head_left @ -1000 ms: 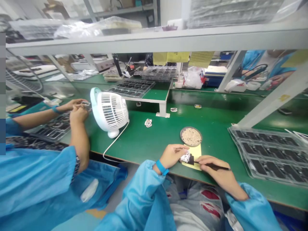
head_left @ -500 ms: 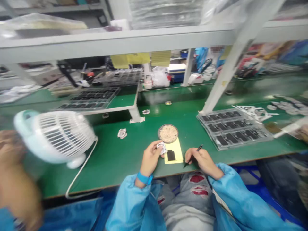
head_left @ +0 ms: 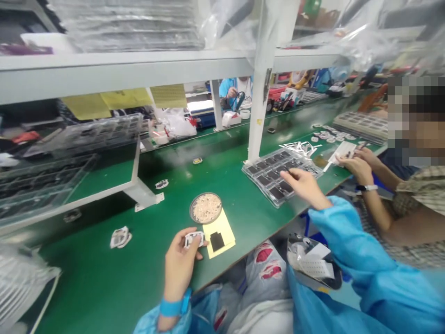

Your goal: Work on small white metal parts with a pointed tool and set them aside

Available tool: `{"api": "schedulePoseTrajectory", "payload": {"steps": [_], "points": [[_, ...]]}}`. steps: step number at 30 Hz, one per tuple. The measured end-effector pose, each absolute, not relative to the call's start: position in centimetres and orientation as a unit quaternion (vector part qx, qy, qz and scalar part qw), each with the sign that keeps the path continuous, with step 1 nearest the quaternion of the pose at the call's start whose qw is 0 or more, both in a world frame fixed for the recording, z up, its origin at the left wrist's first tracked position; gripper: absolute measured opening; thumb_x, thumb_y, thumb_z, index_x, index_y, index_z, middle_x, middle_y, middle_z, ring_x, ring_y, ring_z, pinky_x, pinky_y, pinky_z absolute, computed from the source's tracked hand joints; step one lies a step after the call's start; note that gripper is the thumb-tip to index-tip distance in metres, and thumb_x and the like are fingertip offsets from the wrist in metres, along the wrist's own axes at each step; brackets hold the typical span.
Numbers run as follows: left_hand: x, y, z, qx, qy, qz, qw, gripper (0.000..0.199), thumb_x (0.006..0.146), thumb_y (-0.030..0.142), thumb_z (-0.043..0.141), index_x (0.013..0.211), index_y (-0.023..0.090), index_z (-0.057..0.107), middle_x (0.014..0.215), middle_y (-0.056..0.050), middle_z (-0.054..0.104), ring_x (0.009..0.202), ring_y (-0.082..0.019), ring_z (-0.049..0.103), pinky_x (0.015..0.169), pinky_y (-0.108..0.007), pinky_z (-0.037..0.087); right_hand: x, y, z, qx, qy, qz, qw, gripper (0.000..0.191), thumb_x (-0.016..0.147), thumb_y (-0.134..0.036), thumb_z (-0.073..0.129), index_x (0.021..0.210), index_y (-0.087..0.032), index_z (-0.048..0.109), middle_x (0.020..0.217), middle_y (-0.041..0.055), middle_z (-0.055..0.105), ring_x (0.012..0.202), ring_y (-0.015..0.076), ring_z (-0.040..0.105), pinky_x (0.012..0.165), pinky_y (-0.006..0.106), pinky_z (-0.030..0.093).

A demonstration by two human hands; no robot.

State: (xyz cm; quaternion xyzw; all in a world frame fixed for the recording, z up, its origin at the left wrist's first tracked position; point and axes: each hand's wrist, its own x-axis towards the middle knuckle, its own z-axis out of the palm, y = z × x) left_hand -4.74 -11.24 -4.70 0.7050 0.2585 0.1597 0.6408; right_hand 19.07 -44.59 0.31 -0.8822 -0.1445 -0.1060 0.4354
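- White part (head_left: 193, 240) pinched in left hand (head_left: 180, 264), just beside yellow card (head_left: 222, 237) on the desk (head_left: 86, 273)
- Right hand (head_left: 302, 183) loosely open, reaching over plastic tray (head_left: 267, 178)

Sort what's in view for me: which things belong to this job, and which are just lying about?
Job: left hand holding a small white part; right hand over a clear tray of black pieces; yellow pad; black square; round dish of granules.
Lying about: loose white part; small part; desk fan; co-worker's hands.
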Motion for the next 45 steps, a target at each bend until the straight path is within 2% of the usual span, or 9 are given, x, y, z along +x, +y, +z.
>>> {"api": "schedulePoseTrajectory", "payload": {"steps": [3, 7, 10, 13, 20, 24, 28, 37, 45], "points": [[-4.6, -11.3, -4.6, 0.704, 0.256, 0.153, 0.645, 0.050, 0.072, 0.049, 0.078, 0.103, 0.015, 0.058, 0.077, -0.005, 0.072, 0.046, -0.012, 0.058, 0.044, -0.023, 0.046, 24.1, -50.0, 0.6, -0.977, -0.001, -0.116, 0.180, 0.037, 0.085, -0.055, 0.063, 0.090, -0.020, 0.074, 0.078, 0.0071, 0.071, 0.073, 0.0228, 0.063, 0.065, 0.030, 0.044], [-4.6, -11.4, -4.4, 0.701, 0.250, 0.149, 0.652, 0.048, 0.070, 0.051, 0.079, 0.096, 0.015, 0.060, 0.081, -0.006, 0.073, 0.042, -0.009, 0.052, 0.038, -0.020, 0.039, 28.4, -54.2, -0.1, -0.986, 0.060, -0.090, 0.127, 0.040, 0.081, -0.048, 0.068, 0.098, -0.013, 0.075, 0.099, 0.0210, 0.072, 0.090, 0.0325, 0.066, 0.074, 0.037, 0.045], [-4.7, -11.4, -4.2, 0.710, 0.262, 0.126, 0.641, 0.049, 0.070, 0.051, 0.079, 0.101, 0.015, 0.067, 0.078, -0.005, 0.073, 0.055, -0.014, 0.063, 0.051, -0.023, 0.050, 30.1, -55.0, -0.7, -0.989, 0.052, -0.051, 0.125, 0.037, 0.074, -0.046, 0.075, 0.092, -0.013, 0.076, 0.095, 0.0181, 0.072, 0.087, 0.0298, 0.067, 0.072, 0.035, 0.045], [-4.8, -11.4, -4.0, 0.724, 0.277, 0.111, 0.622, 0.050, 0.069, 0.052, 0.079, 0.103, 0.015, 0.072, 0.077, -0.005, 0.073, 0.062, -0.017, 0.066, 0.062, -0.026, 0.055, 31.1, -55.4, -1.0, -0.989, 0.034, -0.034, 0.137, 0.032, 0.070, -0.041, 0.079, 0.087, -0.014, 0.075, 0.087, 0.0124, 0.073, 0.079, 0.0251, 0.066, 0.069, 0.031, 0.044], [-5.1, -11.0, -4.5, 0.729, 0.261, 0.118, 0.621, 0.046, 0.073, 0.050, 0.077, 0.103, 0.016, 0.072, 0.084, -0.006, 0.075, 0.060, -0.016, 0.065, 0.061, -0.025, 0.054, 27.9, -54.2, 0.4, -0.975, -0.005, -0.104, 0.195, 0.032, 0.079, -0.045, 0.072, 0.090, -0.014, 0.070, 0.080, 0.0071, 0.070, 0.072, 0.0203, 0.062, 0.063, 0.028, 0.043], [-4.9, -11.6, -3.8, 0.727, 0.252, 0.121, 0.627, 0.043, 0.073, 0.047, 0.078, 0.101, 0.015, 0.073, 0.083, -0.007, 0.074, 0.060, -0.015, 0.063, 0.058, -0.025, 0.053, 21.7, -48.3, 0.9, -0.886, -0.184, -0.045, 0.423, 0.041, 0.078, -0.051, 0.074, 0.095, -0.014, 0.072, 0.083, 0.0079, 0.073, 0.072, 0.0213, 0.065, 0.062, 0.028, 0.049], [-4.2, -13.6, -2.7, 0.716, 0.199, 0.065, 0.666, 0.040, 0.077, 0.048, 0.074, 0.098, 0.014, 0.072, 0.085, -0.008, 0.072, 0.063, -0.015, 0.062, 0.051, -0.022, 0.051, 14.9, -39.8, -0.2, -0.770, -0.288, 0.126, 0.555, 0.036, 0.084, -0.047, 0.071, 0.105, -0.018, 0.076, 0.098, 0.0068, 0.076, 0.085, 0.0244, 0.071, 0.078, 0.036, 0.058], [-3.7, -14.7, -4.7, 0.666, 0.177, 0.066, 0.722, 0.034, 0.087, 0.049, 0.064, 0.081, 0.015, 0.062, 0.061, 0.001, 0.060, 0.050, -0.010, 0.055, 0.042, -0.017, 0.043, 8.9, -29.1, -3.0, -0.668, -0.429, 0.212, 0.570, 0.030, 0.092, -0.035, 0.063, 0.118, -0.022, 0.071, 0.112, 0.0056, 0.073, 0.102, 0.0225, 0.068, 0.092, 0.035, 0.053], [-3.4, -14.4, -4.5, 0.618, 0.221, 0.097, 0.748, 0.034, 0.082, 0.048, 0.071, 0.087, 0.014, 0.068, 0.065, 0.000, 0.063, 0.053, -0.011, 0.058, 0.046, -0.020, 0.047, 9.0, -29.5, -4.2, -0.731, -0.363, 0.180, 0.548, 0.022, 0.086, -0.041, 0.070, 0.085, -0.019, 0.069, 0.070, 0.0009, 0.066, 0.059, 0.0148, 0.056, 0.054, 0.026, 0.042]]}}
